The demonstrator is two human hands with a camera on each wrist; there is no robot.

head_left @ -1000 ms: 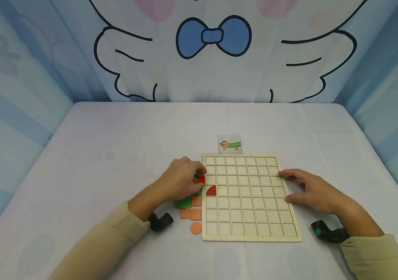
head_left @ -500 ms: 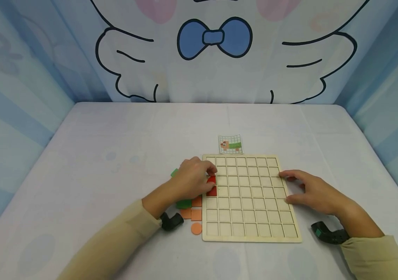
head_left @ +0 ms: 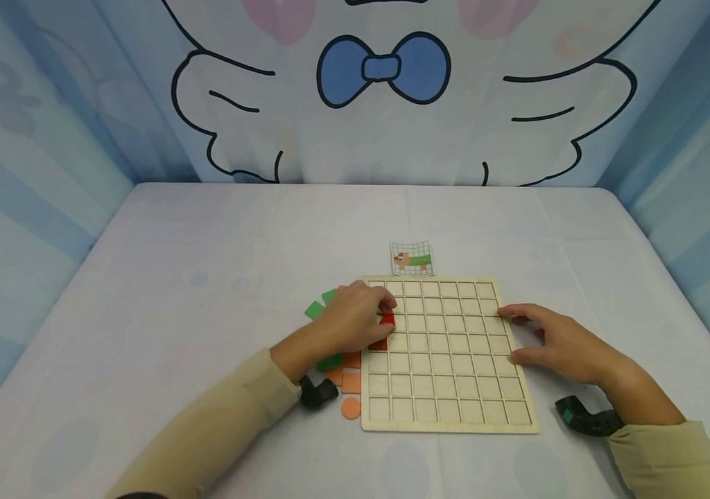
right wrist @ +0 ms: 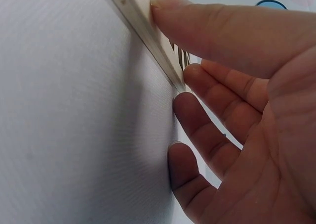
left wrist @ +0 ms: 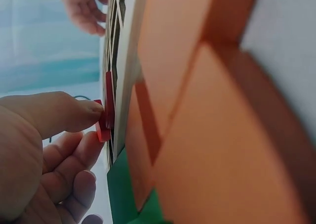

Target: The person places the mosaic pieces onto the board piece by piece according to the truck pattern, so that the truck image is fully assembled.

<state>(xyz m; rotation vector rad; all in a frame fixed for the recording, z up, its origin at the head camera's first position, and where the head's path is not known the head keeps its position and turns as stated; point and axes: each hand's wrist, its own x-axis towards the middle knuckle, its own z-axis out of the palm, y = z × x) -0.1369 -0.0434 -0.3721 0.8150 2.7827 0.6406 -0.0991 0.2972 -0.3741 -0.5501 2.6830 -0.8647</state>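
In the head view my left hand [head_left: 351,320] is over the left columns of a pale wooden grid board [head_left: 448,427]. Thumb and fingers pinch a small red tile [head_left: 389,319], its edge seen in the left wrist view as a red strip [left wrist: 101,127]. Right beside it, a second red tile [head_left: 378,344] sits in the leftmost column, partly covered by the hand. At the board's right edge, my right hand [head_left: 557,343] touches the rim with thumb and fingers spread apart. The right wrist view shows that thumb [right wrist: 197,23] lying on the rim, the other fingers loosely bent.
Left of the board lie green tiles [head_left: 314,310], orange square tiles [head_left: 351,382] and an orange round tile [head_left: 351,408], some under the left arm. A small picture card [head_left: 412,258] with a gridded animal design touches the board's far edge. A white cloth covers the table.
My left hand has moved right from the board's left rim, carrying the red tile over the left columns. Green tiles behind the hand have come into view. My right hand stays put.
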